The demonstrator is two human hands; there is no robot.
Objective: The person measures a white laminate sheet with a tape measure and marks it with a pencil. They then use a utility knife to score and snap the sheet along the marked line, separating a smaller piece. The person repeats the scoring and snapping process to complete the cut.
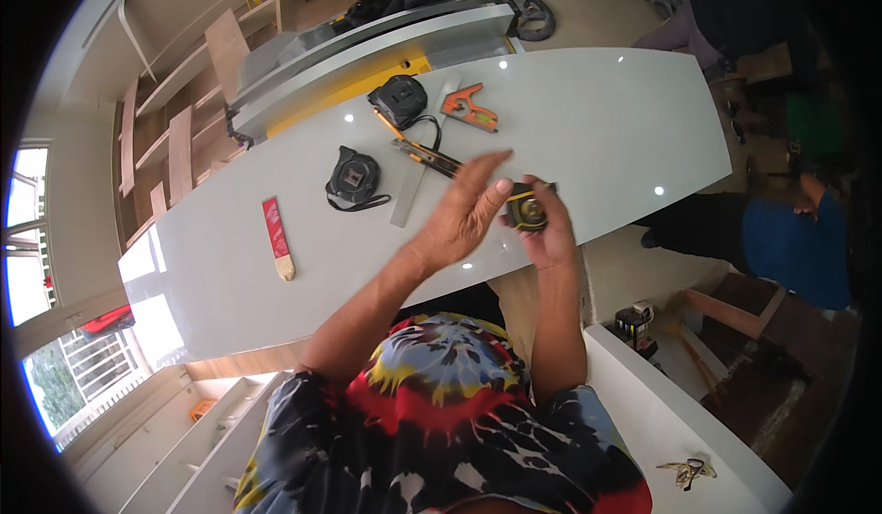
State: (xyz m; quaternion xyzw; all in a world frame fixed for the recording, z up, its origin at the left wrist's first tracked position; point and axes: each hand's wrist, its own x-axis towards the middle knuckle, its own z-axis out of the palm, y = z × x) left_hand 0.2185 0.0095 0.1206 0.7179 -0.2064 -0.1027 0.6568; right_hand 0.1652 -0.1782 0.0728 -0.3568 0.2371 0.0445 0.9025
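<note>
My right hand (554, 234) is closed round a black and yellow tape measure (527, 213). Close beside it, my left hand (459, 213) has its fingers stretched out and nothing visible in it. Past the left fingers lies a utility knife (430, 158) in black and yellow, with a yellow pencil (390, 124) by its end. Two black tape measures rest on the white board, one farther away (401, 101) and one nearer (355, 177). A combination square's orange head (469, 108) sits at the far side, a steel rule (408, 194) lying nearby.
The glossy white board (588, 101) serves as worktop. A flat red thing with a cream end (277, 238) lies left. A yellow and grey machine (367, 59) borders the far edge. At right stands a person in a blue top (795, 248); wooden frames (184, 146) stand left.
</note>
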